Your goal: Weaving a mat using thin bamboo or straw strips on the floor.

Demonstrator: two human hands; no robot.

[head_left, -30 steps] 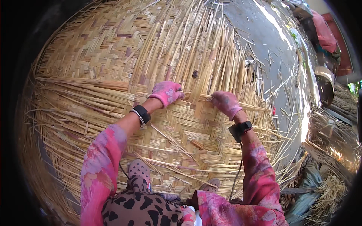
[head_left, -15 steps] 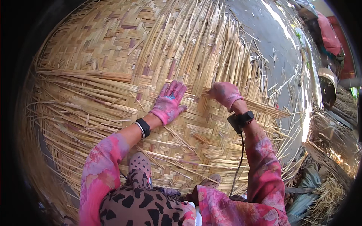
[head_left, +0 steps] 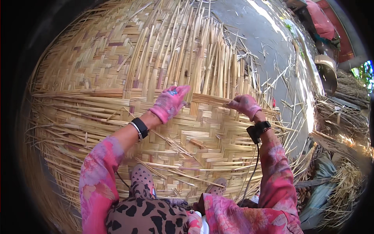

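A large mat of flat, straw-coloured split-cane strips (head_left: 210, 150) is spread beneath both my hands, woven in the middle with loose ends at its edges. My right hand (head_left: 246, 107), in a pink glove, is closed on a band of cane strips (head_left: 212, 99) running crosswise toward my left hand. My left hand (head_left: 170, 103), also gloved in pink, rests near the left part of that band. Its fingers are stretched out toward the right, the thumb apart below them. Long upright strips (head_left: 198, 58) fan out beyond my hands.
My shoes (head_left: 142, 173) stand on the near part of the mat. Scattered cane bits lie on the grey ground (head_left: 253, 27) to the right. Bundled stalks (head_left: 344, 179), a blue-green cloth (head_left: 321, 175) and a curved pale object (head_left: 326, 68) sit at the far right.
My right hand has moved slightly right and down, and the band now stretches between my hands. My left hand has turned from lying flat with spread fingers to pointing rightward.
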